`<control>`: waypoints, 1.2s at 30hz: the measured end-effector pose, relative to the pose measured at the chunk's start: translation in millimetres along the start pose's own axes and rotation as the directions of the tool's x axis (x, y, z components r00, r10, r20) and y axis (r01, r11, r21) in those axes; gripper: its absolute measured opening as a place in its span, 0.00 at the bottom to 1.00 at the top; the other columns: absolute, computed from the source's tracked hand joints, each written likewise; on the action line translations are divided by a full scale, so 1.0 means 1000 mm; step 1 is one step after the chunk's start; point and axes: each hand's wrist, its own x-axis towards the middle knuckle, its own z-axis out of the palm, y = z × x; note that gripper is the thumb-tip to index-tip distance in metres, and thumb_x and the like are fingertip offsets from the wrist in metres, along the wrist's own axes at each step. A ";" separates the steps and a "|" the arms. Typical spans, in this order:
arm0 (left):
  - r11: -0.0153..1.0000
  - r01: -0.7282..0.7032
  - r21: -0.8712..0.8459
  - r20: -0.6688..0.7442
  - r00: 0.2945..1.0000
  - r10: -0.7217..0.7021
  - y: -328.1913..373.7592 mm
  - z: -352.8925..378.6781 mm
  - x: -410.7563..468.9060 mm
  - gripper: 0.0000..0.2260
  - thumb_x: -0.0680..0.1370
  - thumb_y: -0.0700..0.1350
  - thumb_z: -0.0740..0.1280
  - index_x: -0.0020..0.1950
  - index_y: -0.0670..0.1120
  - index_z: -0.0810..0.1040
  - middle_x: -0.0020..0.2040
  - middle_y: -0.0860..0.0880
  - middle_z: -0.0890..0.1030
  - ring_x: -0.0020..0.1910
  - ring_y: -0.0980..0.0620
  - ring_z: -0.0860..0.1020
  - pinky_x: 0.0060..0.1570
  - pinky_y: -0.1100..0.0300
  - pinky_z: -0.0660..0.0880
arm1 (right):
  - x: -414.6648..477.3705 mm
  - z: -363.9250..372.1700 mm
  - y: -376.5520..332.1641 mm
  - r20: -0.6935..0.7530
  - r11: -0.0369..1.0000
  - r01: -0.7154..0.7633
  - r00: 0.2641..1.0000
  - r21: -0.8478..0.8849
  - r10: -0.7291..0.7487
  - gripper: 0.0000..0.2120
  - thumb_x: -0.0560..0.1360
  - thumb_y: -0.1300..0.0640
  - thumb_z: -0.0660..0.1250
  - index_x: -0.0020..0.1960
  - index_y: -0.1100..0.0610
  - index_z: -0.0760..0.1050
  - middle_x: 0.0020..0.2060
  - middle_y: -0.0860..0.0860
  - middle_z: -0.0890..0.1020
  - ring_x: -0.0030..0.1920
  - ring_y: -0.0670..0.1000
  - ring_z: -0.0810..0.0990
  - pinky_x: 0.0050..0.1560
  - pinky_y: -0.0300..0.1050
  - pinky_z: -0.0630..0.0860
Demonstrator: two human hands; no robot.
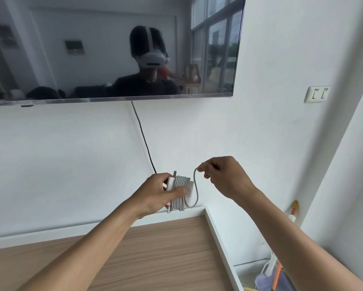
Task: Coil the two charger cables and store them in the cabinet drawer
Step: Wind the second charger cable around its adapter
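My left hand (155, 193) grips a white charger brick (190, 197), thumb pressed on the grey cable turns (179, 183) wound round it. A loose length of the grey cable (196, 185) loops out from the brick's lower right and rises to my right hand (224, 177), which pinches its end between thumb and fingers. Both hands are held in the air above the back of the wooden cabinet top (155, 255). Only this one charger shows; no drawer is in sight.
A wall-mounted TV (109, 47) hangs above, with a black cord (143, 139) running down the white wall behind my hands. The cabinet's white right edge (222, 246) borders a gap holding cleaning things (271, 274). A light switch (317, 94) sits on the right wall.
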 end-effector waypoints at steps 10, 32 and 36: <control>0.955 -0.057 -0.293 -0.128 0.992 0.020 0.009 -0.010 0.007 0.11 0.76 0.42 0.70 0.49 0.34 0.79 0.40 0.39 0.81 0.33 0.44 0.81 0.30 0.56 0.75 | -0.015 0.009 0.035 0.242 0.966 -0.096 0.958 -0.238 0.155 0.09 0.78 0.55 0.60 0.49 0.50 0.80 0.37 0.43 0.80 0.35 0.43 0.78 0.34 0.34 0.70; 0.919 -0.079 -0.386 -0.173 0.985 0.012 0.036 0.014 0.020 0.15 0.77 0.44 0.69 0.62 0.50 0.71 0.43 0.48 0.81 0.36 0.50 0.81 0.32 0.56 0.78 | -0.038 0.078 0.009 -0.214 0.939 0.291 0.920 -0.184 -0.328 0.26 0.81 0.44 0.51 0.75 0.37 0.43 0.64 0.43 0.70 0.45 0.52 0.80 0.39 0.50 0.76; 0.908 -0.054 -0.416 -0.155 0.988 -0.012 0.039 0.018 0.020 0.13 0.78 0.44 0.69 0.61 0.45 0.72 0.40 0.47 0.79 0.31 0.45 0.76 0.26 0.58 0.73 | -0.038 0.084 0.017 -0.249 0.901 0.295 0.891 -0.318 -0.379 0.35 0.75 0.39 0.59 0.75 0.42 0.44 0.64 0.45 0.70 0.41 0.52 0.81 0.32 0.48 0.76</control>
